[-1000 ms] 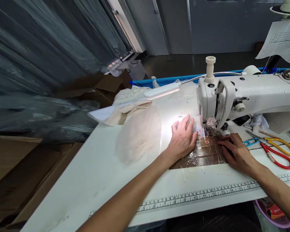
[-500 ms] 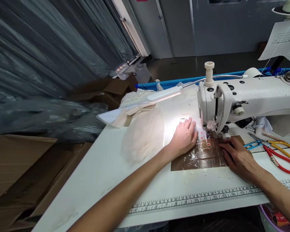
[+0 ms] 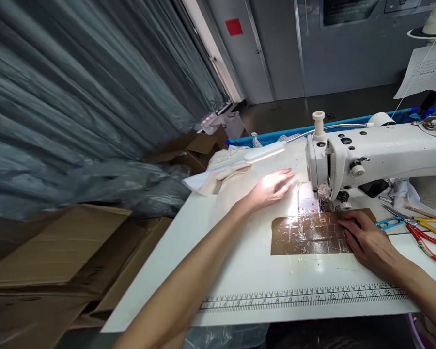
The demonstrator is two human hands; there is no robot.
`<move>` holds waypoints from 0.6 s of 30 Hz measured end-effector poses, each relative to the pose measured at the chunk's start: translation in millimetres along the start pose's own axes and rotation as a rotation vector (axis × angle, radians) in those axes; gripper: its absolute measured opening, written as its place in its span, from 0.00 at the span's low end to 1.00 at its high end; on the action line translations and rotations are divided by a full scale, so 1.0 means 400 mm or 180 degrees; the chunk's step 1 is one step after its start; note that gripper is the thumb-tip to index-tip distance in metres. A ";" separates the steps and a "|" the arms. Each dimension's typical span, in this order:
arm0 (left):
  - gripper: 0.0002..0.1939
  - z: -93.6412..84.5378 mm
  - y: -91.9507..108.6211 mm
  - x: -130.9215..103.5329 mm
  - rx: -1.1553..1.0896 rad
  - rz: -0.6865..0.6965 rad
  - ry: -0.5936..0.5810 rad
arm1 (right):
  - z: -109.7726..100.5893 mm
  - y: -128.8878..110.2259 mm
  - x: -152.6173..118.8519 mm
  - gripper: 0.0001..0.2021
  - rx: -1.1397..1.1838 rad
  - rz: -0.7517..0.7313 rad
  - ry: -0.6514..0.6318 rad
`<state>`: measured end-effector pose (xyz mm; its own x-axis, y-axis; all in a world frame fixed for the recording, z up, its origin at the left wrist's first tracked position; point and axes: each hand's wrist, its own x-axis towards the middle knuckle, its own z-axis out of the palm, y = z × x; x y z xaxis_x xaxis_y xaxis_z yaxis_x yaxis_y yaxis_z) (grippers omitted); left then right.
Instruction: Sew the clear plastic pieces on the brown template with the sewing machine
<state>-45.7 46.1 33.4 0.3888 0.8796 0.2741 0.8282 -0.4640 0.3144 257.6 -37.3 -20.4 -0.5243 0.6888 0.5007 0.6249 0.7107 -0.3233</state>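
"While the right hand (image 3: 370,238) rests on the brown sheet (image 3: 308,236), where is the left hand (image 3: 273,188)?"

"Over to the left of the needle area, palm down and open, with its fingers stretched out and a little apart. It grips nothing that I can see. Whether it touches the pale cloth (image 3: 229,193) or the tabletop (image 3: 160,276) under it, I can't tell."

"And the right one, does it have hold of anything?"

"Its fingers are loosely bent, half open, with the tips on the right part of the sheet. They lie on top — I see no pinch around an edge."

"Where exactly does the sheet lie?"

"Flat on the white tabletop, in front of the needle area of the sewing machine (image 3: 392,148). It has a shiny, creased surface and a small red mark near its far edge. Just beyond it lies a small whitish piece (image 3: 306,198) with more red marks, near the presser foot."

"What else is close by?"

"Blue snips (image 3: 388,223) sit to the right of the sheet, and next to them scissors with red handles (image 3: 428,248) and a yellow-handled tool (image 3: 432,228). A printed ruler (image 3: 305,296) runs along the near edge of the table."

"Any light on it?"

"Yes — a white lamp (image 3: 265,152) on a bendable metal neck hangs beyond the left hand, and the area beside the needle is brightly lit."
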 end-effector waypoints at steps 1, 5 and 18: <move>0.21 -0.027 -0.010 -0.028 0.0025 -0.0019 0.0010 | 0.000 0.000 0.000 0.14 -0.0037 -0.0034 0.0022; 0.24 -0.126 -0.052 -0.153 0.0087 -0.0634 0.0296 | 0.009 0.005 -0.007 0.15 -0.0147 -0.0092 0.0068; 0.24 -0.151 -0.098 -0.375 -0.0274 -0.1642 0.0370 | 0.030 0.033 -0.017 0.16 -0.0065 -0.0189 0.0238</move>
<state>-160.8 -74.0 34.7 -0.1113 0.9806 0.1615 0.8618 0.0143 0.5070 262.5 -30.9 -37.9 -0.5167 0.6323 0.5772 0.6060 0.7464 -0.2751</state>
